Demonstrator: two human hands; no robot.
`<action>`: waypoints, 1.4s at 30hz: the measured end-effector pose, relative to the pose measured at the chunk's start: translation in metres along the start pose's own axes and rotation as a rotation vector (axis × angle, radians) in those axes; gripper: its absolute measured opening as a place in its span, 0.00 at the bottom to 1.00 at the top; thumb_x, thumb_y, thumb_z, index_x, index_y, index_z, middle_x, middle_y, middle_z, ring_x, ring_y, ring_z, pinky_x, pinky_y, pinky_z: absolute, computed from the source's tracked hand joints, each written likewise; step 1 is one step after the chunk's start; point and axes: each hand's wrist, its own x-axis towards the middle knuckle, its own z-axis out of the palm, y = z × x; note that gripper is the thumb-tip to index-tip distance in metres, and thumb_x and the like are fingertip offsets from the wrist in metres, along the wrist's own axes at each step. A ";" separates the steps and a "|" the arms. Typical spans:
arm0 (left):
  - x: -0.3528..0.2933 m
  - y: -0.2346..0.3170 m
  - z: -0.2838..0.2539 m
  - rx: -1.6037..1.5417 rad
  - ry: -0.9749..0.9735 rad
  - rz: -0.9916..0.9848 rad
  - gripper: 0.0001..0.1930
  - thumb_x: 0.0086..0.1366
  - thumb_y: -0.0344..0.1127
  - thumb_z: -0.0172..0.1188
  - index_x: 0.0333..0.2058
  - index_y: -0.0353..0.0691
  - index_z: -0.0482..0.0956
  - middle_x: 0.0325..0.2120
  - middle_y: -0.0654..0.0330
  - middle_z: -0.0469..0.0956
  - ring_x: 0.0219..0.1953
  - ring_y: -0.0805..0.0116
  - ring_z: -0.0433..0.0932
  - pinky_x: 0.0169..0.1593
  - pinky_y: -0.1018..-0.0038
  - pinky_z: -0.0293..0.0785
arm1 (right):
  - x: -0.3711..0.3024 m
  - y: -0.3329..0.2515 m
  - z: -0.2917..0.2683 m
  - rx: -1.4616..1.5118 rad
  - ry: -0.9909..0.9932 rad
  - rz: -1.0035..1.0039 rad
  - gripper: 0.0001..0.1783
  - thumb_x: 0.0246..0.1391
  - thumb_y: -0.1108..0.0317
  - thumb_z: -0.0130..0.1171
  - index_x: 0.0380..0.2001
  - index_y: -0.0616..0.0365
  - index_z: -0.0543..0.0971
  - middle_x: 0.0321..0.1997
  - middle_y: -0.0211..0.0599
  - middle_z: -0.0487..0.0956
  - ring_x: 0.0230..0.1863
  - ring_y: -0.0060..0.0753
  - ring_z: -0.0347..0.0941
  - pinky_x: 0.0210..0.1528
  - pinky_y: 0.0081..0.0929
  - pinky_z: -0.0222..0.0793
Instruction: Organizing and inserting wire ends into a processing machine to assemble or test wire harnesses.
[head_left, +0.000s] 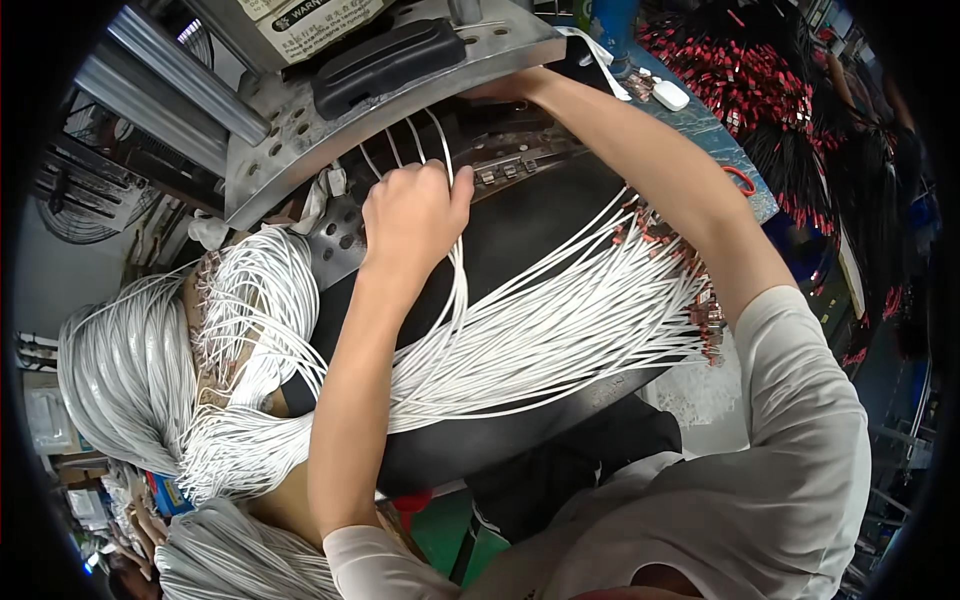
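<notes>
My left hand is closed around several white wires, just in front of the machine's thick metal plate. Past the fist the wires fan out and run up under the plate. Below it they hang down in a loose curve over a large bundle of white wires. My right hand reaches in beneath the plate's right side. Its fingers are hidden there, so I cannot see what they touch. Between the hands lies a metal strip with small fittings. Reddish-brown terminals tip the bundle's right ends.
Metal columns rise at the upper left, and a black handle sits on the plate. Thick coils of white wire stand on the left. A blue table at the right carries black wires with red ends.
</notes>
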 end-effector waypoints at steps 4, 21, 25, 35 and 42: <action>-0.004 -0.009 0.001 -0.001 -0.011 -0.032 0.20 0.65 0.46 0.59 0.28 0.31 0.82 0.26 0.44 0.81 0.29 0.43 0.82 0.36 0.54 0.79 | 0.005 -0.004 -0.003 0.072 -0.369 0.376 0.16 0.56 0.64 0.65 0.47 0.53 0.79 0.46 0.36 0.81 0.46 0.34 0.76 0.51 0.31 0.73; -0.002 -0.068 0.000 0.205 0.146 -0.036 0.18 0.63 0.33 0.53 0.52 0.36 0.75 0.45 0.44 0.78 0.49 0.45 0.77 0.52 0.54 0.75 | 0.013 -0.128 -0.004 -0.056 -0.408 0.400 0.16 0.57 0.59 0.57 0.38 0.63 0.82 0.37 0.50 0.82 0.40 0.52 0.78 0.44 0.44 0.74; 0.000 -0.073 0.010 0.169 0.197 -0.004 0.23 0.61 0.29 0.53 0.56 0.37 0.71 0.53 0.46 0.74 0.58 0.48 0.71 0.59 0.56 0.70 | 0.028 -0.126 0.012 -0.094 -0.539 0.401 0.16 0.54 0.60 0.57 0.32 0.65 0.82 0.35 0.52 0.82 0.38 0.55 0.79 0.42 0.47 0.76; 0.005 -0.087 0.002 -0.122 0.035 -0.139 0.28 0.59 0.29 0.50 0.61 0.39 0.68 0.59 0.46 0.70 0.63 0.48 0.66 0.65 0.60 0.63 | 0.028 -0.119 0.027 0.071 -0.422 0.619 0.20 0.52 0.55 0.60 0.36 0.62 0.81 0.34 0.49 0.81 0.38 0.50 0.78 0.46 0.41 0.74; 0.007 -0.088 -0.003 -0.182 -0.038 -0.347 0.28 0.62 0.34 0.47 0.62 0.39 0.66 0.62 0.45 0.67 0.64 0.47 0.64 0.66 0.59 0.62 | 0.025 -0.115 0.031 0.171 -0.363 0.634 0.21 0.52 0.54 0.60 0.40 0.62 0.80 0.39 0.49 0.81 0.43 0.50 0.78 0.49 0.40 0.73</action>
